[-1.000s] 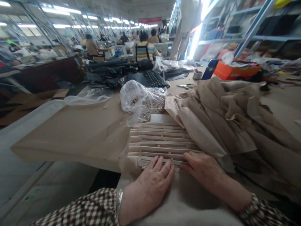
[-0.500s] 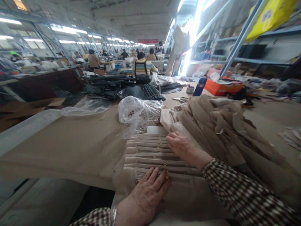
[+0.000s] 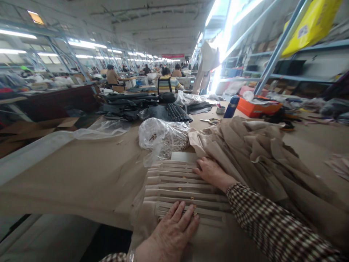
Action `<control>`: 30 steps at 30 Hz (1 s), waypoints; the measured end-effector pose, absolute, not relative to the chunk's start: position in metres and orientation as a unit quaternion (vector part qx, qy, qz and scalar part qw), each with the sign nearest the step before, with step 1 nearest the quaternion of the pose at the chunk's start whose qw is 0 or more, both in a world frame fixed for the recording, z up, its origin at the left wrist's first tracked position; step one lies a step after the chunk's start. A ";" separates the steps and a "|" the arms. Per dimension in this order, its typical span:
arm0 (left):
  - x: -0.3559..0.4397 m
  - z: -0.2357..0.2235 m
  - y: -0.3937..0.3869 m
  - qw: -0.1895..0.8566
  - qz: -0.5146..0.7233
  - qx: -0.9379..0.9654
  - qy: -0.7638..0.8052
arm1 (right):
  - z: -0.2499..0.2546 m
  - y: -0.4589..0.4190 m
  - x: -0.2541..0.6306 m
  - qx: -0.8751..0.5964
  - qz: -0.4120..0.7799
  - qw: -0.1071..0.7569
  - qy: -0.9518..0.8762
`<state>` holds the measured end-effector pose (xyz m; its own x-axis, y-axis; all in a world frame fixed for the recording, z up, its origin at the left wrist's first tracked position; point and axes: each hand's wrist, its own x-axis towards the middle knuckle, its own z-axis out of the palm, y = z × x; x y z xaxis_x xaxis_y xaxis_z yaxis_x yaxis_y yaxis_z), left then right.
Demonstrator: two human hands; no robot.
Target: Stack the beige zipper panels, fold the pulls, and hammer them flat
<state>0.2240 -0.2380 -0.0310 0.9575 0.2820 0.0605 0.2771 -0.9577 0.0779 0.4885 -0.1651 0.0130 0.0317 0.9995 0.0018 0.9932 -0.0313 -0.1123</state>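
Several beige fabric panels with zippers (image 3: 169, 192) lie overlapped like steps in front of me, small gold zipper pulls showing down the middle. My left hand (image 3: 170, 231) rests flat on the nearest panel, fingers a little apart over its zipper. At the right edge of the farther panels is my right hand (image 3: 214, 173), its fingers bent and its fingertips on the fabric; whether they pinch a layer is hidden. Just beyond the stack lies a pale flat piece (image 3: 184, 156), partly covered by the panels.
A clear plastic bag (image 3: 163, 134) with beige pieces sits beyond the stack. Crumpled beige fabric (image 3: 253, 153) is heaped on the right. Farther back are scissors (image 3: 211, 120), a blue bottle (image 3: 231, 107), an orange box (image 3: 257, 106) and dark fabric pieces (image 3: 128, 103). People sit at distant workstations.
The camera view has tilted up slightly, so the table appears lower. My right hand has shifted slightly left against the panels; my left hand stays on the nearest panel.
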 end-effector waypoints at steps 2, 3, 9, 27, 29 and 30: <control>0.226 -0.039 -0.237 0.035 0.028 0.989 0.141 | 0.013 -0.166 0.483 -0.715 0.045 0.033 -0.697; 0.226 -0.043 -0.236 0.036 0.024 0.989 0.138 | 0.012 -0.166 0.480 -0.719 0.045 0.030 -0.693; 0.229 -0.035 -0.224 0.070 -0.004 0.987 0.145 | 0.009 -0.155 0.480 -0.732 0.038 0.034 -0.680; 0.244 0.004 -0.190 0.101 -0.041 0.974 0.200 | 0.009 -0.131 0.488 -0.612 0.040 0.125 -0.780; 0.241 -0.007 -0.187 0.077 -0.023 0.979 0.187 | 0.006 -0.138 0.485 -0.618 0.051 0.116 -0.776; 0.240 -0.014 -0.184 0.064 -0.010 0.982 0.180 | 0.006 -0.141 0.483 -0.621 0.054 0.113 -0.774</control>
<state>0.2397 -0.1842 -0.0138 0.9353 0.3513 -0.0423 0.3538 -0.9274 0.1218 0.4828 -0.1409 0.0064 -0.2025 0.9732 0.1089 0.9489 0.2225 -0.2236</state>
